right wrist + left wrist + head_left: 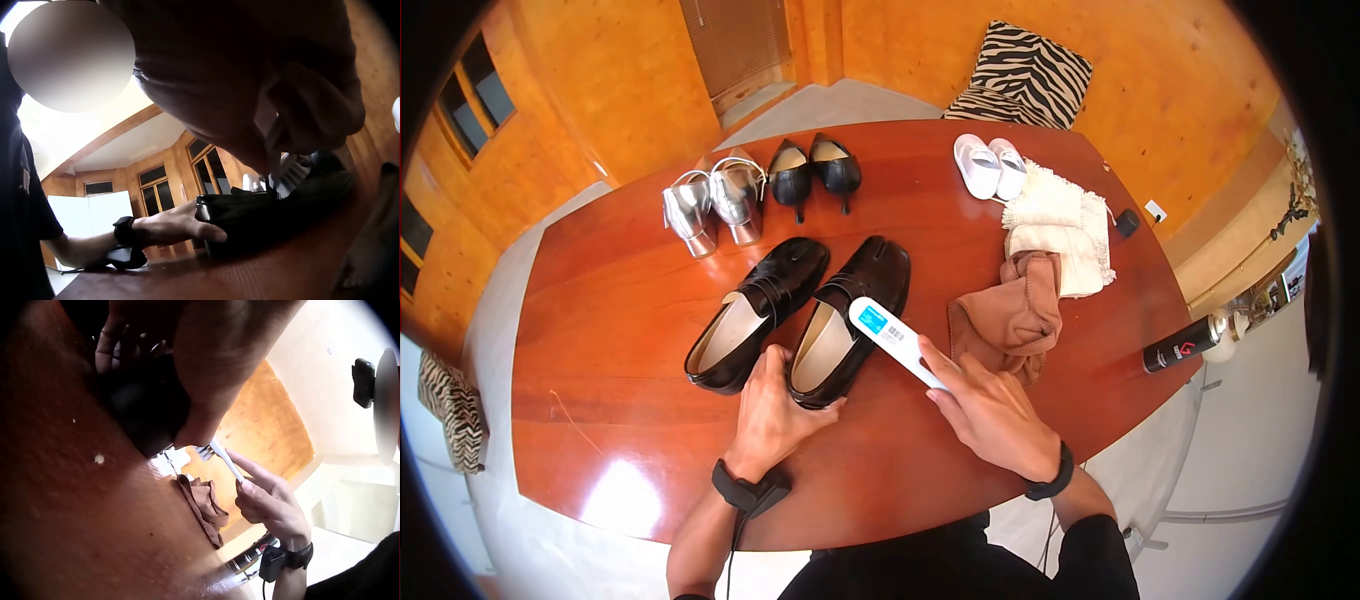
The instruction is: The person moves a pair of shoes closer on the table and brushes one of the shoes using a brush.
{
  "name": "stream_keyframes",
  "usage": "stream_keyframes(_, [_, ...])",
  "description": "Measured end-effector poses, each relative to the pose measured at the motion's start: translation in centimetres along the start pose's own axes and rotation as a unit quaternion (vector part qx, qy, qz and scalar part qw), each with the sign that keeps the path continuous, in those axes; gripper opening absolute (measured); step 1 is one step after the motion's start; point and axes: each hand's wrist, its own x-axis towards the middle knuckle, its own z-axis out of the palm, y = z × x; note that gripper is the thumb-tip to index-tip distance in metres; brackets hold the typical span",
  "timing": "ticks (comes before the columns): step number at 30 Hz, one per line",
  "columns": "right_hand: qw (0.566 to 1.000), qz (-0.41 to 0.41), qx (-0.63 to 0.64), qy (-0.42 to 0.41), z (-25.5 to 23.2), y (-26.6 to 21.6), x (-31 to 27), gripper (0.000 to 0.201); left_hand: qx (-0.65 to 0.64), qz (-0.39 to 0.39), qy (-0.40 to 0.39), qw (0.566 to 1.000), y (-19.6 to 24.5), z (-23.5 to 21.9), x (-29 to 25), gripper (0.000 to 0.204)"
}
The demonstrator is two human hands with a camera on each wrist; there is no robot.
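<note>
Dark, glossy leather covers the loafer [887, 262] under your hands near the middle of the bench [640, 400], with the other loafer [792, 266] just beside it on the left. Your left hand [772, 422] grips the heel, fingers and thumb curled round opposite sides, likely to stop it sliding. Your right hand [997, 412] pinches a white brush [900, 352] between thumb and fingers, probably so you can steer its head over the front of the opening. To the right lie a brown cloth [1005, 318] and a cream cloth [1050, 200]; silver shoes [738, 198] and black pumps [789, 182] stand beyond the loafers. Your head view shows the brush's labelled back; the right wrist view reveals pale bristles [291, 179], though whether they touch the leather you cannot tell.
</note>
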Motion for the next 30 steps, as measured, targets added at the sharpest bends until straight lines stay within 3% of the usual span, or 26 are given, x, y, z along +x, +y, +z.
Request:
stream_keyframes(6, [0.996,-0.001,0.029,0.084,4.6,0.8,4.0,0.067,-0.008,-0.008,-0.009,1.0,0.3,-0.1,0.1,0.08])
stream_keyframes(11, [0.985,0.004,0.088,0.149,2.2,0.6,5.1,0.068,0.001,0.003,0.006,1.0,0.4,-0.2,0.0,0.076])
stream_keyframes(16, [0.983,-0.018,0.129,0.132,-0.2,1.5,3.9,0.064,-0.01,-0.021,-0.011,1.0,0.2,-0.2,0.0,0.079])
stream_keyframes(18, [0.989,-0.073,0.095,0.087,-1.0,1.8,3.2,0.063,-0.01,-0.011,-0.005,1.0,0.2,-0.1,0.0,0.079])
stream_keyframes(19, [0.989,-0.074,0.096,0.085,-1.6,1.6,3.0,0.063,-0.01,-0.013,-0.004,1.0,0.1,-0.1,0.0,0.079])
stream_keyframes(21, [0.999,-0.018,0.031,-0.006,-3.0,0.8,2.7,0.06,-0.004,-0.008,-0.008,1.0,0.2,-0.1,0.1,0.08])
stream_keyframes(24, [0.998,-0.023,-0.026,-0.045,-4.2,-0.7,3.8,0.061,0.01,0.015,0.016,1.0,0.3,0.0,0.1,0.073])
stream_keyframes(30, [0.993,-0.056,-0.102,0.017,-0.8,-0.2,7.0,0.058,0.008,0.022,0.021,1.0,0.3,-0.1,0.1,0.072])
